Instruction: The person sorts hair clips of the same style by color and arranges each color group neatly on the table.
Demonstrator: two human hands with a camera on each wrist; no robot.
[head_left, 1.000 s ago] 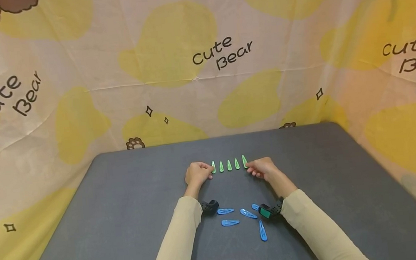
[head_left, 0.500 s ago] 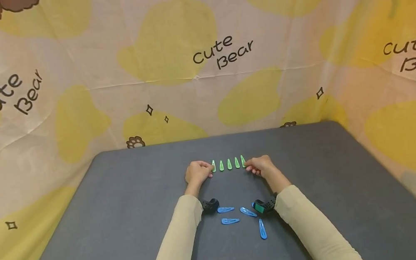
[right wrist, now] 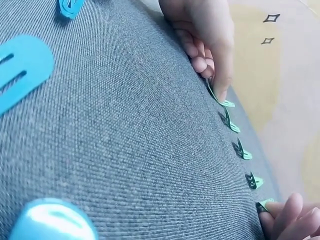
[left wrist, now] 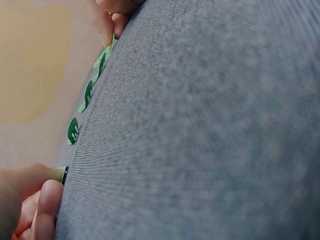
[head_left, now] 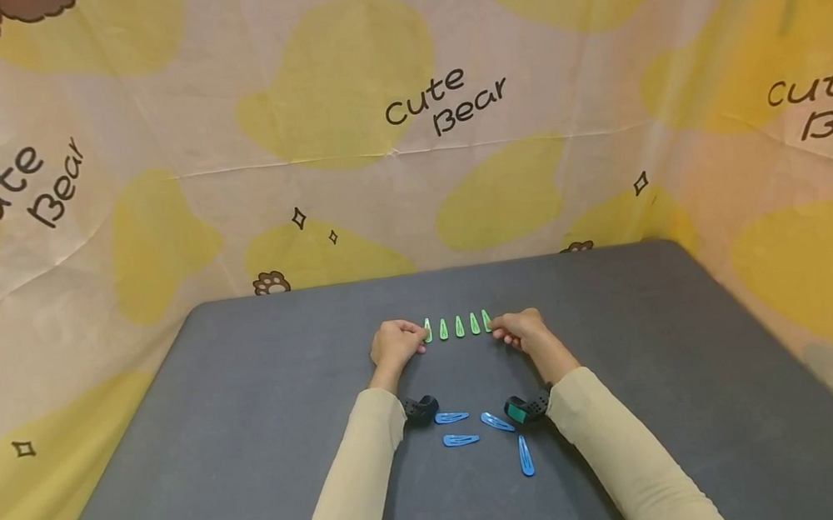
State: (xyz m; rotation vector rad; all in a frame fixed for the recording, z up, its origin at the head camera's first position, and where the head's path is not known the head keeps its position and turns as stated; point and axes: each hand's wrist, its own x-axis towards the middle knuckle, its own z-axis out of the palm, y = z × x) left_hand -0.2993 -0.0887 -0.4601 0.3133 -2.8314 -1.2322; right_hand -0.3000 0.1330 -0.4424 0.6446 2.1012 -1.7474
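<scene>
Several green snap hair clips (head_left: 459, 327) stand side by side in a row on the dark grey table, narrow ends pointing away. At the row's left end, my left hand (head_left: 397, 343) pinches the outermost clip (head_left: 427, 331) between thumb and finger. My right hand (head_left: 523, 331) holds the clip (head_left: 486, 320) at the right end the same way; that clip leans slightly left at its tip. Between the hands, the middle clips lie untouched. The left wrist view shows a green clip (left wrist: 64, 174) between my left thumb and fingers. In the right wrist view, my right fingertips (right wrist: 269, 220) meet the nearest clip.
Nearer to me, several blue snap hair clips (head_left: 461, 440) lie scattered between my forearms. Black wrist straps (head_left: 421, 411) sit close above some of them. A printed cloth (head_left: 340, 91) hangs behind the grey table (head_left: 291, 439) and along its sides.
My right hand has shifted slightly left with the rightmost green clip, bringing it closer to its neighbour. The right wrist strap now covers a blue clip seen earlier. My left hand has stayed in place.
</scene>
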